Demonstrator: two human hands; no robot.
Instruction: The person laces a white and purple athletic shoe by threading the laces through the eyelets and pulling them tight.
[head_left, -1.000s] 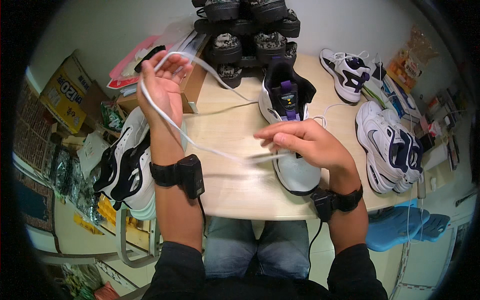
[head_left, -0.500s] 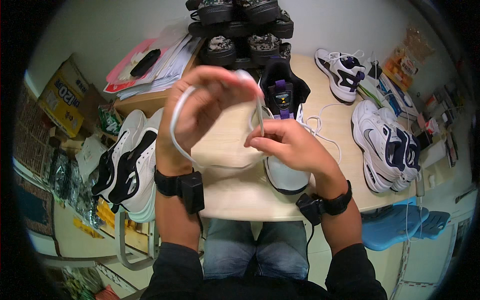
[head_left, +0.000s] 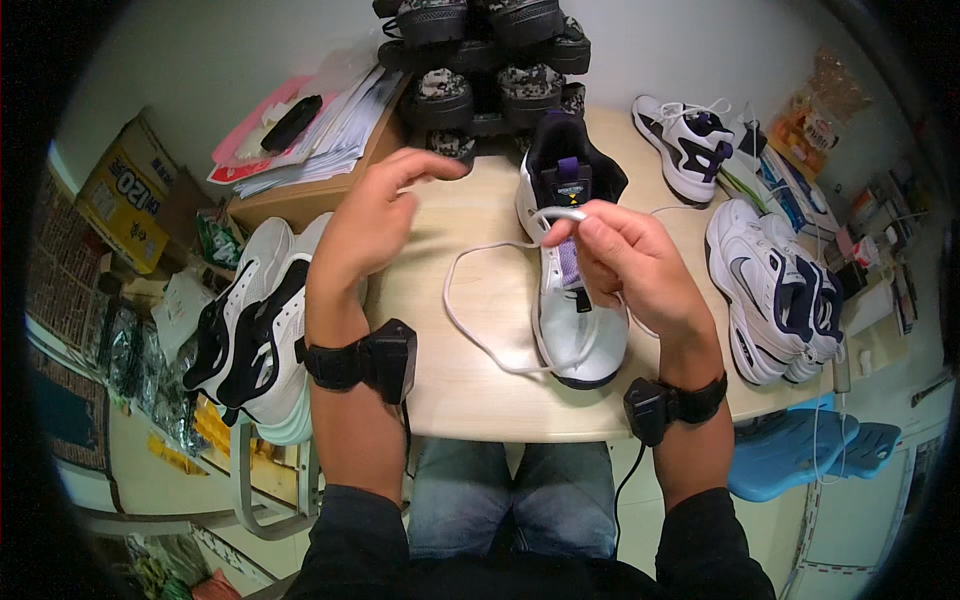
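Pinches white lace (head_left: 563, 213) in right hand (head_left: 635, 262) above shoe (head_left: 588, 348); holds left hand (head_left: 368, 218) half-open, apparently empty; shows dark tongue label (head_left: 572, 188), too small to read.

Bright middle, black rim, bent edges

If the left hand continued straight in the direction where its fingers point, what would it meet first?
Most likely the middle shoe, near its collar; depth is unclear, so the left hand might pass above it.
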